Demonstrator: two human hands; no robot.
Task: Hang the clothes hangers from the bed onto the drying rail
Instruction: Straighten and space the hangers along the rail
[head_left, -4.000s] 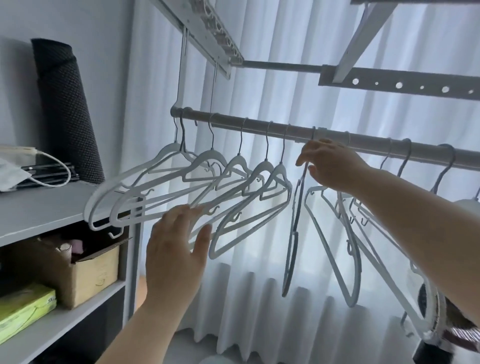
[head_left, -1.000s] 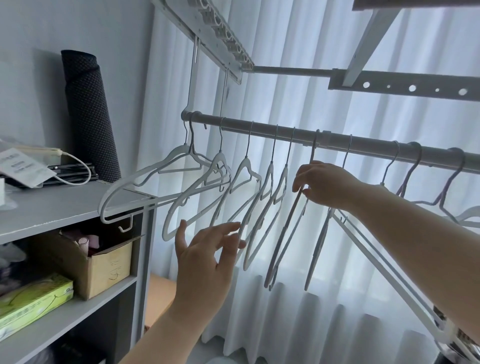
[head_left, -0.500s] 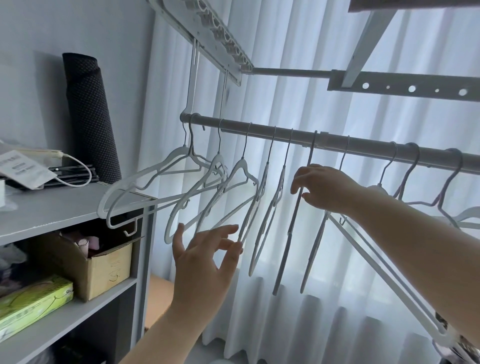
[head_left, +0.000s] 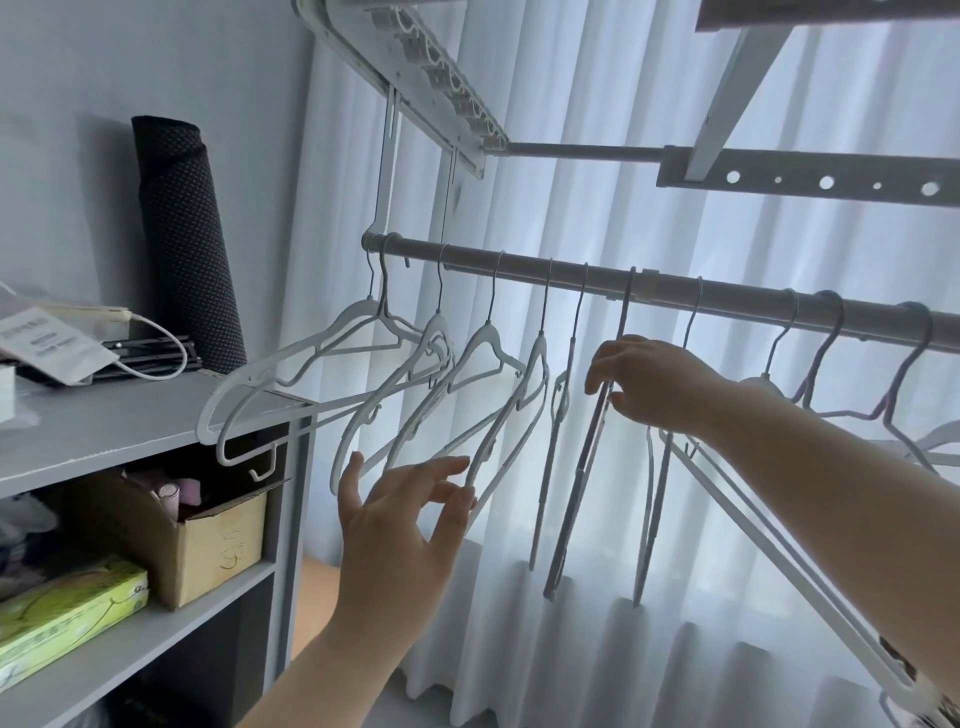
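Note:
Several white clothes hangers (head_left: 487, 335) hang by their hooks along the grey drying rail (head_left: 727, 300). The left ones sit at an angle and the middle ones are turned edge-on. My right hand (head_left: 657, 387) reaches up under the rail and pinches the upper part of one edge-on hanger (head_left: 583, 467). My left hand (head_left: 397, 525) is lower, with fingers spread. Its fingertips touch the bottom edge of a slanted hanger (head_left: 511, 415). More hangers hang to the right of my right arm. The bed is out of view.
A grey shelf unit (head_left: 104, 431) stands close on the left, and the leftmost hangers overlap its top edge. It holds a cardboard box (head_left: 218, 540), a green box (head_left: 67, 608) and a black rolled mat (head_left: 182, 234). White curtains (head_left: 597, 649) hang behind. A perforated rack bar (head_left: 805, 179) runs overhead.
The middle hangers have swung to hang more edge-on and apart. My left hand has shifted slightly along their lower edges. My right hand stays at the same hanger.

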